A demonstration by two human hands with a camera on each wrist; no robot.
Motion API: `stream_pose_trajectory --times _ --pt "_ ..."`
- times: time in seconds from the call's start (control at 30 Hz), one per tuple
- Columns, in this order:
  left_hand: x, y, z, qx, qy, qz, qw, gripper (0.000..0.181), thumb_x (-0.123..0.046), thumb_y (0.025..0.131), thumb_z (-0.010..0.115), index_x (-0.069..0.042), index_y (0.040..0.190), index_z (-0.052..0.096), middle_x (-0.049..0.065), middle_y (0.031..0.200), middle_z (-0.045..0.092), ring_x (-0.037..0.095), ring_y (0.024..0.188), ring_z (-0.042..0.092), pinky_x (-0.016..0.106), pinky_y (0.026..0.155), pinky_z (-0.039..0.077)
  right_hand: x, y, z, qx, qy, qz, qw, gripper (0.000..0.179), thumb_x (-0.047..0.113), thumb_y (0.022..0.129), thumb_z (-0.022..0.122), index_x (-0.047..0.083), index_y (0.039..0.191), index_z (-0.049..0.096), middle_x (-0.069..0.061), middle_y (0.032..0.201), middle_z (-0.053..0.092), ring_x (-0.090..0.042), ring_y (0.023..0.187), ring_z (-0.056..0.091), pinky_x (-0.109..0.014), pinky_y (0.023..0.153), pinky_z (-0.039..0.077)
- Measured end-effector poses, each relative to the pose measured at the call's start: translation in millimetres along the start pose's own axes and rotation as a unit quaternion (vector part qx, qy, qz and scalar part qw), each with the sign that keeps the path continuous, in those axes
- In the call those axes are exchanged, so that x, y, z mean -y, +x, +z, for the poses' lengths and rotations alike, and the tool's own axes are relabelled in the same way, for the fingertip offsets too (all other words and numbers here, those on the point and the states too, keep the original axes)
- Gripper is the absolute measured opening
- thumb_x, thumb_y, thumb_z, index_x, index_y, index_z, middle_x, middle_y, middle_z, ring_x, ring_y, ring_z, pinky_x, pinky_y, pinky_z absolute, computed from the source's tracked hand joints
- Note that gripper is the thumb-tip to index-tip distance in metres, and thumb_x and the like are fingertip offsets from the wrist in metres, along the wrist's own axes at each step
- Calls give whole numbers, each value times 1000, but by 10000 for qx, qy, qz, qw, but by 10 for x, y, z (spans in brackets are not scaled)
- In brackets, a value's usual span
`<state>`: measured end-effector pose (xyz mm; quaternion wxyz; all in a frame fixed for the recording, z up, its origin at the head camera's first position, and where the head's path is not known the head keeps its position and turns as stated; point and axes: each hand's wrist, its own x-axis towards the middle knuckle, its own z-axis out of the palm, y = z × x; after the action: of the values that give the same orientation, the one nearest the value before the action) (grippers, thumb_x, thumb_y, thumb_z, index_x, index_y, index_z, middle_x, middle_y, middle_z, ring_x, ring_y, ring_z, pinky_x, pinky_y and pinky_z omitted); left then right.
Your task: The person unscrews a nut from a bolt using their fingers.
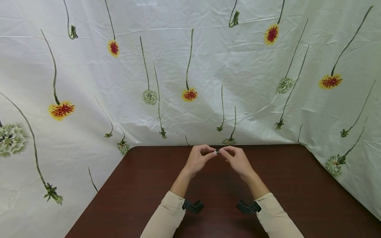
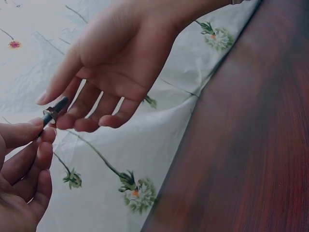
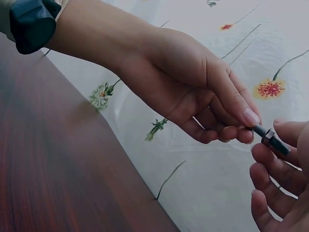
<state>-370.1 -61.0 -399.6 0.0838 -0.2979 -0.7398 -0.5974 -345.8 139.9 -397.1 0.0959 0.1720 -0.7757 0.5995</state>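
A white cloth (image 1: 214,66) takes up most of my head view, its printed flowers hanging stem-up in yellow, red and pale green, with creases running across it. In front of it I have the desk (image 1: 148,185), dark reddish-brown, its far edge meeting the cloth. Two cream sleeves reach in from the bottom of that view, the left one (image 1: 166,215) and the right one (image 1: 276,215) slanting toward each other. Past the cuffs, the left hand (image 1: 198,159) and the right hand (image 1: 238,160) come together near the middle of the desk's far edge, raised above it. On the left I read a firm pinch: thumb and forefinger hold one end of the bolt, the other fingers curled beneath. On the right the fingers look released, loosely bent about the bolt's free end; my right wrist view puts that thumb a little apart from the threads, with a fingertip just beside the nut, though I cannot tell whether it touches. Each wrist carries a small black camera, left (image 1: 193,207) and right (image 1: 249,207), facing inward. The bolt (image 3: 280,145) itself is grey and threaded, tilted in the air between both hands, its gripped end hidden from me. Smallest of all, the nut (image 3: 268,137) sits around the bolt, partway along the thread.
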Motion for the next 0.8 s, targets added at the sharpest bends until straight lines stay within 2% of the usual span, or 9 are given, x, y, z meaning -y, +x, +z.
stream_pose_trajectory --times 0.2,0.37,0.57,0.67,0.8 --pt "2 -4 -2 -7 -26 22 10000 14 -14 95 78 -5 107 79 5 105 75 20 97 70 40 84 55 -5 -8 -23 -20 -90 -347 9994 19 10 99 72 -2 114 72 -12 111 70 -31 101 65 -42 84 51" --pt "0 -15 1 -27 -87 -20 10000 15 -13 95 77 -4 108 79 7 108 75 20 98 69 41 86 54 -9 -19 -40 153 -43 -509 9986 23 -1 96 71 -3 120 69 -14 118 67 -30 106 65 -38 83 52" --pt "-14 6 19 -54 51 -150 9999 13 -3 96 74 1 108 77 12 108 74 21 98 68 45 86 54 5 -26 -19 186 -177 -223 9994 31 13 101 70 1 129 67 -12 124 68 -33 109 63 -43 87 52" --pt "-22 14 22 -30 150 -186 9997 12 -1 96 73 3 107 77 13 107 74 23 97 68 44 85 54 14 -29 -3 101 -168 -165 9997 28 21 104 67 2 124 70 -12 119 70 -33 106 64 -43 87 53" --pt "-17 6 25 -30 72 -155 9998 13 -4 96 74 0 107 78 11 107 75 21 97 68 42 84 54 10 -31 -2 -46 -186 -377 9991 24 20 104 68 0 115 73 -11 110 72 -32 100 64 -41 83 52"
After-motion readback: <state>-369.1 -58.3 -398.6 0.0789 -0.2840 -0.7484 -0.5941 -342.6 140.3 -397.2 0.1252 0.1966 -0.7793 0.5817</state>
